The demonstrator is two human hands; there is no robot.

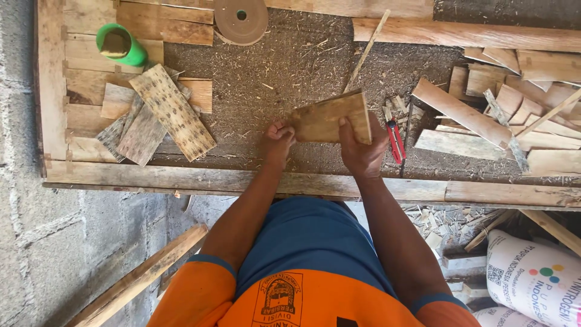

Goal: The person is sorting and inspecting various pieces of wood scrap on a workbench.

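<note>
A flat rectangular wooden piece (331, 117) is held above the sawdust-covered workbench (284, 66). My right hand (362, 148) grips its right lower edge, thumb on top of the face. My left hand (278, 139) is closed at the piece's left edge, fingers curled against the corner; whether it holds something small there is hidden. A red utility knife (395, 140) lies on the bench just right of my right hand.
A green cup (121, 45) and a round disc (240, 18) sit at the back left. Weathered wood slats (172, 112) are piled left, and pale offcuts (484, 115) right. A bench rail (181, 178) runs along the front. Printed sacks (535, 281) lie lower right.
</note>
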